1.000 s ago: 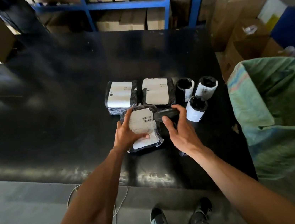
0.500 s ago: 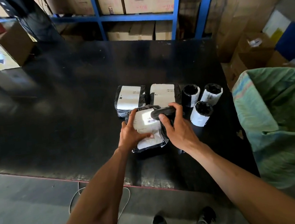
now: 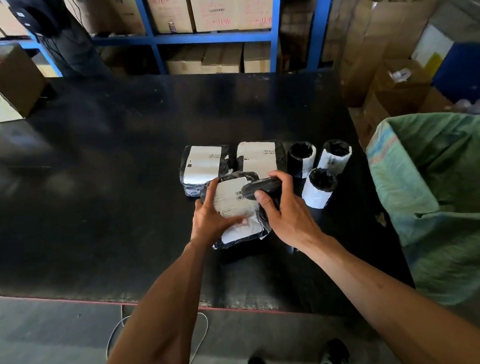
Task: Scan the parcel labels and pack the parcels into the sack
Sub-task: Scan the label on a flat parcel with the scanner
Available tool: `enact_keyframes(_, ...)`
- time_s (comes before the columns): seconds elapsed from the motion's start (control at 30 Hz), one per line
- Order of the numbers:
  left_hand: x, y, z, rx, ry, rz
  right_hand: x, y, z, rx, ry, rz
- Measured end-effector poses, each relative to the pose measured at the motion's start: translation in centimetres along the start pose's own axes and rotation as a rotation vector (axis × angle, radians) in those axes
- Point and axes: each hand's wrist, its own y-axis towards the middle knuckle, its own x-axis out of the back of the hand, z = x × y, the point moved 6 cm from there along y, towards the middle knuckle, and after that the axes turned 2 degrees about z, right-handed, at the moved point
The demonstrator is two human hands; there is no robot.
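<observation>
Step in hand: label scanning; no parcel appears to have reached the sack, though its interior is hidden. The right hand [image 3: 286, 212] grips a black handheld barcode scanner [image 3: 264, 189], fingers curled round its body, its head just above the barcode on the white paper label of a flat parcel wrapped in black plastic film [image 3: 238, 212]. The left hand [image 3: 211, 218] rests on that parcel's left half, fingers fairly straight and thumb laid across the label, steadying it on the black table [image 3: 97, 184].

Next move, as a judgement: once the code reads, 1 hand must take the parcel and carry it right to the green woven sack [image 3: 445, 187]; the film looks slick and loose, so a full grasp is advisable.

Parcel position: directly under both hands, near the table's front edge; 2 further flat black-wrapped parcels [image 3: 205, 165] lie just behind it, side by side; 3 upright black rolls with white labels [image 3: 319, 188] stand just right of the scanner, between parcel and sack. The sack stands open off the table's right edge.
</observation>
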Motion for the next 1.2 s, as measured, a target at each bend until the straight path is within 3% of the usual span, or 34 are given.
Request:
enact_keyframes(0.33, 0.4, -0.2, -0.5, -0.034, 0.010, -0.012, 0.1, -0.2, -1.1, -0.012, 0.037, -0.022)
enact_keyframes(0.57, 2.7, 0.1, -0.2, -0.042, 0.042, -0.029, 0.2, 0.7, -7.5, -0.282, 0.007, -0.111)
enact_keyframes(0.67, 3.2, 0.0, -0.1, -0.044, 0.032, -0.053, -0.3, 0.7, -10.7, -0.405, -0.121, -0.076)
enact_keyframes(0.83, 2.7, -0.6, -0.2, -0.071, 0.038, -0.024, -2.0, 0.1, -14.4, -0.544, -0.081, -0.015)
enact_keyframes(1.1, 1.1, -1.1, -0.6, -0.153, 0.042, 0.037, -3.2, -0.5, -16.4, -0.598, -0.049, 0.043)
enact_keyframes(1.2, 0.3, -1.0, -1.2, -0.153, -0.012, 0.067, -1.5, -0.6, -15.9, -0.523, -0.121, 0.019)
